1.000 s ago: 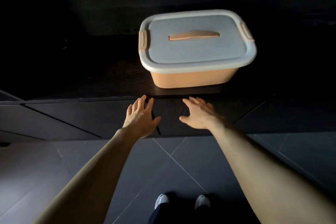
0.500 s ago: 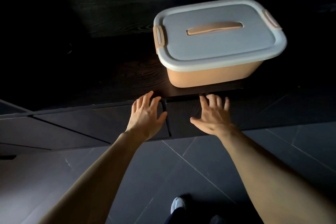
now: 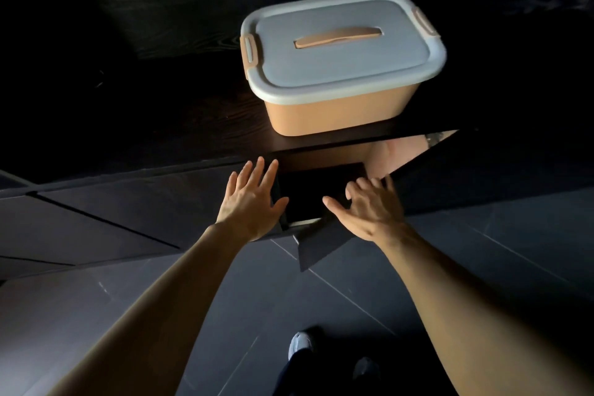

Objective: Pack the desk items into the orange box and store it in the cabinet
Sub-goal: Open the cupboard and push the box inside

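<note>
The orange box (image 3: 337,112), its pale grey lid (image 3: 337,55) clipped on, stands on the dark wooden cabinet top (image 3: 199,128) near the front edge. Just below it a cabinet door (image 3: 321,247) is swung partly outward, and its glossy inner face (image 3: 405,151) reflects light. My right hand (image 3: 369,209) has its fingers curled over that door's edge. Spread flat, my left hand (image 3: 250,202) rests on the neighbouring closed door front (image 3: 160,202). Between the two hands is the dark opening (image 3: 316,190); its inside is too dark to make out.
More closed dark door fronts (image 3: 80,235) run to the left. Grey floor tiles (image 3: 225,299) lie below, with my shoes (image 3: 300,347) at the bottom middle. The wall behind the box is dark wood.
The right-hand cabinet door has swung open toward me under my right hand, showing the dark interior. My left hand stays flat on the left door. The view has shifted left.
</note>
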{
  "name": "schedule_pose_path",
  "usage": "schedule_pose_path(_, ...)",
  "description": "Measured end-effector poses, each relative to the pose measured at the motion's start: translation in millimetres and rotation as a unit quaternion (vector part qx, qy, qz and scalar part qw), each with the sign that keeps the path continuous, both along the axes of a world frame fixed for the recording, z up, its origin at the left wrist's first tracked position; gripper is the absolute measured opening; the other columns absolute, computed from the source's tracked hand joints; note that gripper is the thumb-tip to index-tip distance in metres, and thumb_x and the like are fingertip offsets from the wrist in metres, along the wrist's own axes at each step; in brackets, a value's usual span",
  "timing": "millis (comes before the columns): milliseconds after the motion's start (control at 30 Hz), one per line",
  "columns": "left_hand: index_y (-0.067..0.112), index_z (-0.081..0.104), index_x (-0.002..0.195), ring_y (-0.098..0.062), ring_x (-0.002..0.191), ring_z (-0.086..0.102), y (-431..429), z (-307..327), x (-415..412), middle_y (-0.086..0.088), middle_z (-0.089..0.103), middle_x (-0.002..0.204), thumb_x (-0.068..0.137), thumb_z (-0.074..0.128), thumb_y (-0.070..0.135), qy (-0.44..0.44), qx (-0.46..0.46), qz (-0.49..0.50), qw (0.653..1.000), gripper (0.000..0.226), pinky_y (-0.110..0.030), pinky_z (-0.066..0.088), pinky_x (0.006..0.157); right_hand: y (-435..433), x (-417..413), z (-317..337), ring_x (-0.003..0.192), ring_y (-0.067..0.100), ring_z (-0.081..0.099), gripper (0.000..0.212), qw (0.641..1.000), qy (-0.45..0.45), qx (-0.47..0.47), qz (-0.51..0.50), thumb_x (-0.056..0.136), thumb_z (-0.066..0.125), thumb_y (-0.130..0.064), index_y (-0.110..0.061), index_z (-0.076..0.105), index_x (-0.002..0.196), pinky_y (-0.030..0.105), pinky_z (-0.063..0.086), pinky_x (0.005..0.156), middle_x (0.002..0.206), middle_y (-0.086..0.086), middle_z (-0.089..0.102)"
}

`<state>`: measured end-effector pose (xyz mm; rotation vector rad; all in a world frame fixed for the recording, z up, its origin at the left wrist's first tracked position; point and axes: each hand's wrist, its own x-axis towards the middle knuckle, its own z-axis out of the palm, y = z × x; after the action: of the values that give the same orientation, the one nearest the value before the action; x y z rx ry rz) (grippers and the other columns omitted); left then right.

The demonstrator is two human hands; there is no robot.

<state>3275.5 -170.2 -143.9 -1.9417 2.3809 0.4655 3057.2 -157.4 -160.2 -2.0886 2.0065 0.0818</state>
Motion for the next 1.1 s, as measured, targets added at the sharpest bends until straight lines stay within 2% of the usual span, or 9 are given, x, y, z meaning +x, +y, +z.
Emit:
schedule_pose_path(133, 0.025, -0.003, 0.147, -0.022, 0.142, -0.008, 18, 7, -20, -0.005, -0.005, 0.156, 0.092, 0.037, 0.05, -0.011, 0.012, -0.01, 1.0, 0.072, -0.041, -0.005, 0.113, 36, -25, 4, 0.118, 0.025, 0.042, 0.077, 0.999, 0.013, 0.042, -0.023, 0.083, 0.016, -0.071, -0.013, 0.061, 0.105, 0.049, 0.024, 0.106, 0.12, 0.004, 0.058)
schedule_pose_path(233, 0.024, -0.001, 0.147, -0.024, 0.142, -0.006, 30, 14, -39, -0.007, -0.004, 0.156, 0.092, 0.036, 0.051, -0.021, 0.005, -0.015, 1.0, 0.072, -0.041, -0.004, 0.112, 60, -48, 2, 0.127, 0.026, 0.034, 0.078, 0.995, -0.015, 0.061, -0.08, 0.082, 0.021, -0.072, -0.012, 0.06, 0.11, 0.047, 0.031, 0.103, 0.127, 0.005, 0.055)
schedule_pose_path(333, 0.023, 0.001, 0.147, -0.025, 0.142, -0.004, 43, 21, -58, -0.009, -0.002, 0.156, 0.092, 0.037, 0.05, -0.019, -0.008, -0.019, 1.0, 0.071, -0.041, -0.002, 0.113, 85, -76, -3, 0.122, 0.026, 0.038, 0.081, 0.99, -0.013, 0.069, -0.12, 0.079, 0.023, -0.075, -0.012, 0.055, 0.118, 0.043, 0.038, 0.097, 0.127, 0.008, 0.053)
schedule_pose_path(467, 0.02, 0.004, 0.147, -0.027, 0.142, -0.001, 60, 26, -84, -0.01, 0.001, 0.156, 0.093, 0.039, 0.047, -0.017, -0.017, -0.024, 0.999, 0.071, -0.042, 0.002, 0.113, 111, -116, -10, 0.121, 0.03, 0.039, 0.079, 0.977, -0.024, 0.075, -0.2, 0.075, 0.029, -0.078, -0.02, 0.046, 0.127, 0.043, 0.042, 0.09, 0.13, 0.013, 0.049)
schedule_pose_path(533, 0.019, 0.005, 0.147, -0.027, 0.142, 0.001, 67, 27, -95, -0.011, 0.003, 0.156, 0.093, 0.041, 0.046, -0.019, -0.021, -0.026, 0.999, 0.071, -0.041, 0.004, 0.113, 121, -138, -11, 0.121, 0.032, 0.04, 0.074, 0.972, -0.028, 0.095, -0.211, 0.075, 0.031, -0.077, -0.025, 0.044, 0.127, 0.048, 0.039, 0.092, 0.132, 0.011, 0.047)
schedule_pose_path(600, 0.019, 0.007, 0.147, -0.027, 0.142, 0.002, 72, 27, -104, -0.01, 0.004, 0.156, 0.092, 0.043, 0.045, -0.022, -0.023, -0.025, 0.999, 0.071, -0.04, 0.005, 0.113, 128, -161, -11, 0.12, 0.031, 0.044, 0.069, 0.974, -0.011, 0.102, -0.204, 0.076, 0.036, -0.075, -0.029, 0.043, 0.126, 0.053, 0.036, 0.096, 0.131, 0.008, 0.048)
schedule_pose_path(800, 0.018, 0.008, 0.147, -0.028, 0.141, 0.005, 74, 32, -123, -0.01, 0.006, 0.155, 0.091, 0.047, 0.043, -0.038, -0.027, -0.03, 0.998, 0.074, -0.04, 0.009, 0.113, 117, -204, 8, 0.12, 0.033, 0.046, 0.065, 0.977, -0.027, 0.096, -0.189, 0.078, 0.047, -0.065, -0.026, 0.04, 0.13, 0.05, 0.042, 0.095, 0.133, 0.008, 0.049)
schedule_pose_path(933, 0.019, 0.009, 0.147, -0.026, 0.141, 0.009, 68, 49, -124, -0.009, 0.01, 0.155, 0.09, 0.044, 0.048, -0.027, -0.073, -0.015, 0.997, 0.073, -0.038, 0.009, 0.112, 77, -169, 43, 0.121, 0.028, 0.046, 0.065, 0.987, -0.13, 0.035, -0.089, 0.082, 0.05, -0.057, -0.022, 0.036, 0.136, 0.042, 0.043, 0.095, 0.133, 0.008, 0.05)
schedule_pose_path(1100, 0.02, 0.013, 0.147, -0.026, 0.14, 0.012, 49, 78, -109, -0.01, 0.014, 0.154, 0.09, 0.039, 0.052, -0.008, -0.14, 0.024, 0.99, 0.071, -0.038, 0.009, 0.113, 17, -114, 97, 0.135, 0.026, 0.027, 0.066, 0.979, -0.199, -0.039, 0.008, 0.087, 0.047, -0.052, -0.027, 0.023, 0.144, 0.044, 0.03, 0.107, 0.148, 0.006, 0.03)
